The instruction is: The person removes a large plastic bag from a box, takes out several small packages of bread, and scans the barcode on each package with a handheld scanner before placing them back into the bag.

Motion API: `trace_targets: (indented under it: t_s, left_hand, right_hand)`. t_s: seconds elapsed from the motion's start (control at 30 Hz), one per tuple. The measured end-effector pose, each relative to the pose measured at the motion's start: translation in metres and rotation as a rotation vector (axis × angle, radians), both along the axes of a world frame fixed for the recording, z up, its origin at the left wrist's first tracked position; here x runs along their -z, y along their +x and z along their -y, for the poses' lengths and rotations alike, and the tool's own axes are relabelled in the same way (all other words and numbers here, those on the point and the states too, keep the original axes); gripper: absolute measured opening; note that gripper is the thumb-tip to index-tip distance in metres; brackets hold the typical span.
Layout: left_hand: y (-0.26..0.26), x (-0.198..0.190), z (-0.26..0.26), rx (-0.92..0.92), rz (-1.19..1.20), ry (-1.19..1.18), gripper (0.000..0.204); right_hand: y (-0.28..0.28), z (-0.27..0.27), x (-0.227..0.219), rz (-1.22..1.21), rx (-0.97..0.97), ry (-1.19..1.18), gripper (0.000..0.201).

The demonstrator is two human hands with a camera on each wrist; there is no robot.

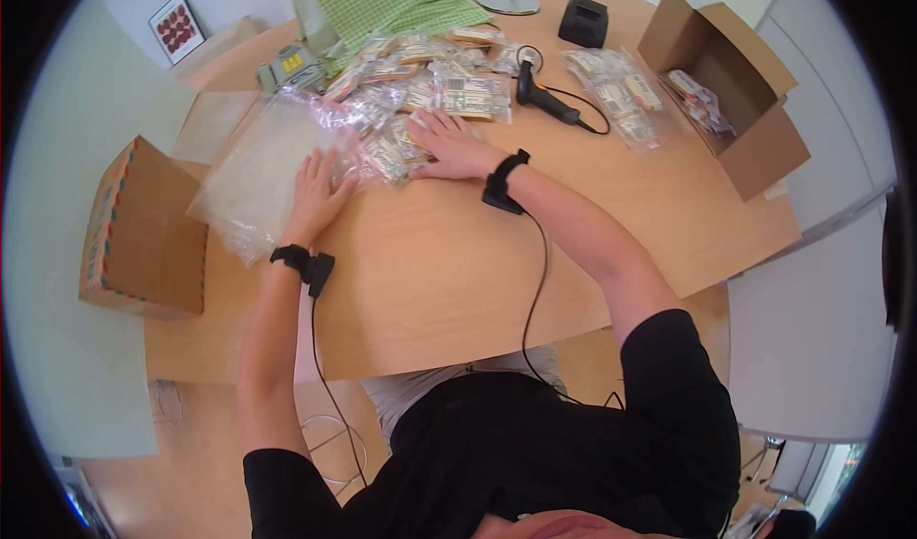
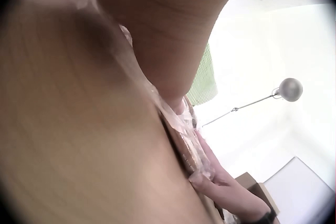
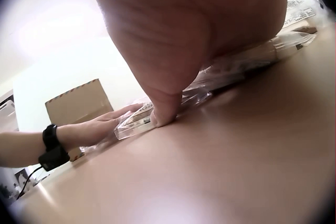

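A heap of small labelled items in clear plastic bags [image 1: 411,76] lies at the table's middle back. The right hand [image 1: 451,146] rests on the near edge of the heap with its fingers spread; in the right wrist view its thumb [image 3: 167,111] touches a clear packet [image 3: 134,124]. To the left, the left hand [image 1: 318,195] lies with extended fingers on the edge of a large clear plastic bag [image 1: 258,162]. In the left wrist view the left hand [image 2: 163,35] covers part of the plastic, and its fingertips are hidden.
A closed cardboard box [image 1: 153,233] stands left. At the right are an open box [image 1: 764,124] holding a packet, more bagged items [image 1: 621,95], a black scanner [image 1: 549,100] with cable and a black cradle [image 1: 583,21]. Green checked cloth [image 1: 382,0] and a lamp base [image 1: 508,0] are behind.
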State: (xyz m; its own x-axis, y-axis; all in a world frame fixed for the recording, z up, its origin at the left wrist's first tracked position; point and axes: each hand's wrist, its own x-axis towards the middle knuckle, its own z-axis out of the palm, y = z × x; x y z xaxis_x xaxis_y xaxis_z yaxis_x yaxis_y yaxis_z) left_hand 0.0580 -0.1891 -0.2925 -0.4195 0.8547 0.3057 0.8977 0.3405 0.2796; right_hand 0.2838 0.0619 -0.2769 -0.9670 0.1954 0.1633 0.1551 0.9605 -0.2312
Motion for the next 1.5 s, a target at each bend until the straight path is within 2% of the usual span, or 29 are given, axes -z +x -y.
trace_targets:
  t_s: [0.1, 0.27, 0.37, 0.43, 0.5, 0.53, 0.57, 0.6, 0.63, 0.67, 0.73, 0.8, 0.87, 0.97, 1.03, 1.1, 1.2, 1.3, 1.4, 1.5]
  left_hand:
    - [0.001, 0.004, 0.005, -0.002, -0.034, 0.012, 0.082]
    - [0.004, 0.005, 0.005, 0.005, -0.078, 0.05, 0.079]
    - [0.006, 0.004, 0.004, -0.005, -0.088, 0.049, 0.078]
    - [0.005, 0.005, 0.003, -0.007, -0.089, 0.054, 0.077]
    - [0.006, 0.006, 0.004, -0.01, -0.091, 0.055, 0.076]
    - [0.007, 0.005, 0.004, -0.012, -0.092, 0.056, 0.076]
    - [0.008, 0.004, 0.004, -0.016, -0.094, 0.058, 0.076]
    - [0.008, 0.004, 0.004, -0.02, -0.09, 0.055, 0.075]
    - [0.009, 0.003, 0.004, -0.025, -0.088, 0.053, 0.075]
    - [0.009, 0.003, 0.004, -0.031, -0.086, 0.052, 0.075]
    - [0.011, 0.001, 0.004, -0.041, -0.079, 0.049, 0.075]
    - [0.013, -0.001, 0.004, -0.049, -0.074, 0.046, 0.074]
    - [0.013, -0.001, 0.004, -0.054, -0.073, 0.043, 0.074]
    - [0.012, 0.002, 0.004, -0.058, -0.085, 0.049, 0.074]
    - [0.01, 0.003, 0.004, -0.061, -0.089, 0.051, 0.074]
    - [0.01, 0.005, 0.004, -0.06, -0.091, 0.058, 0.074]
    - [0.009, 0.005, 0.004, -0.059, -0.094, 0.07, 0.075]
    - [0.011, 0.004, 0.004, -0.065, -0.096, 0.074, 0.075]
    - [0.01, 0.004, 0.005, -0.066, -0.096, 0.079, 0.075]
    - [0.011, 0.005, 0.005, -0.071, -0.082, 0.078, 0.075]
  right_hand:
    - [-0.016, -0.017, 0.01, -0.082, 0.018, -0.016, 0.112]
    - [0.001, -0.014, -0.033, 0.146, 0.008, -0.079, 0.128]
    - [0.029, -0.034, -0.046, -0.158, -0.103, -0.289, 0.119]
    - [0.058, -0.062, -0.069, -0.357, 0.036, -0.381, 0.101]
    - [0.099, -0.099, -0.081, -0.584, 0.292, -0.32, 0.084]
    - [0.123, -0.11, -0.103, -0.521, 0.47, -0.214, 0.081]
    - [0.146, -0.17, -0.06, -0.788, 0.528, -0.139, 0.08]
    - [0.173, -0.171, -0.078, -0.688, 0.777, -0.066, 0.08]
    - [0.211, -0.229, -0.043, -0.758, 0.858, 0.116, 0.084]
    - [0.24, -0.228, -0.049, -0.585, 1.165, 0.133, 0.089]
    - [0.285, -0.241, -0.06, -0.087, 1.502, 0.052, 0.092]
    - [0.311, -0.266, -0.004, -0.208, 1.834, 0.404, 0.09]
    - [0.32, -0.27, 0.012, -0.415, 1.7, 0.325, 0.086]
    - [0.316, -0.264, 0.012, -0.746, 1.179, -0.329, 0.082]
    - [0.301, -0.263, 0.013, -0.893, 1.029, -0.551, 0.081]
    - [0.288, -0.262, 0.015, -0.999, 0.977, -0.677, 0.081]
    - [0.279, -0.287, 0.02, -1.025, 1.253, -0.714, 0.055]
    - [0.287, -0.31, 0.031, -1.259, 1.052, -0.893, 0.041]
    - [0.286, -0.324, 0.019, -1.418, 0.981, -1.098, 0.035]
    - [0.273, -0.312, -0.019, -1.445, 0.884, -1.129, 0.024]
